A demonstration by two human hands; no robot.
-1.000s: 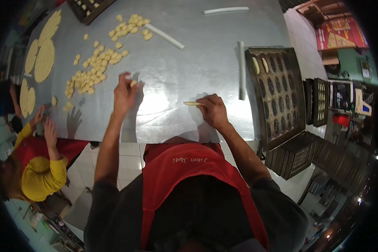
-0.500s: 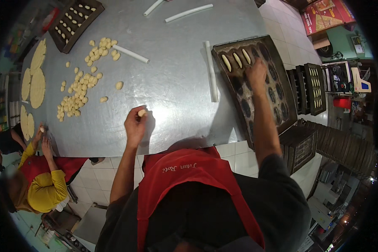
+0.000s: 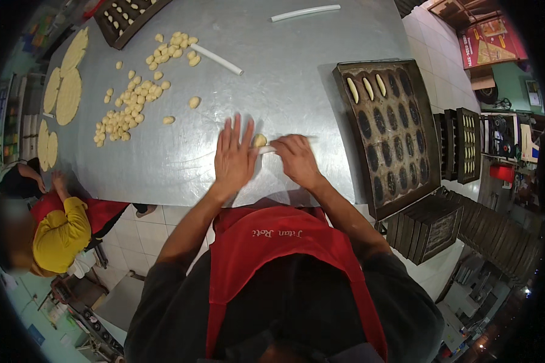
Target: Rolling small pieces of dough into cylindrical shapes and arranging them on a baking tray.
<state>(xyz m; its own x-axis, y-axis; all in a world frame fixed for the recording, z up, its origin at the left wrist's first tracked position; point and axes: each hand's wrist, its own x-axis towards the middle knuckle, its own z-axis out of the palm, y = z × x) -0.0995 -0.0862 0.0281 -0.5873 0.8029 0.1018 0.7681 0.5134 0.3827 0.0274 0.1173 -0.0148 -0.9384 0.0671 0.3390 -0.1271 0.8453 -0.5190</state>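
Observation:
A small dough ball (image 3: 260, 140) lies on the metal table between my hands. My left hand (image 3: 235, 156) is spread, fingers straight and pointing away from me, just left of the ball. The fingers of my right hand (image 3: 297, 160) are bent over a thin white rolling pin (image 3: 266, 149). One end of this pin shows just on the near side of the ball, reaching toward my left palm. Motion smears its right end. On the right stands a dark baking tray (image 3: 396, 193) with oval hollows. Three slim dough rolls (image 3: 369, 88) sit in its far row.
Many dough balls (image 3: 133, 100) cover the table's left part, with flat dough sheets (image 3: 69, 97) beyond them. Further white rods (image 3: 218, 59) lie at the back. A co-worker in a yellow sleeve (image 3: 60, 239) is at left. Stacked trays (image 3: 427, 227) stand right of the table.
My right hand has left the tray and taken up the rolling pin that lay beside it. My left hand has let go of the dough ball and opened. The view has shifted.

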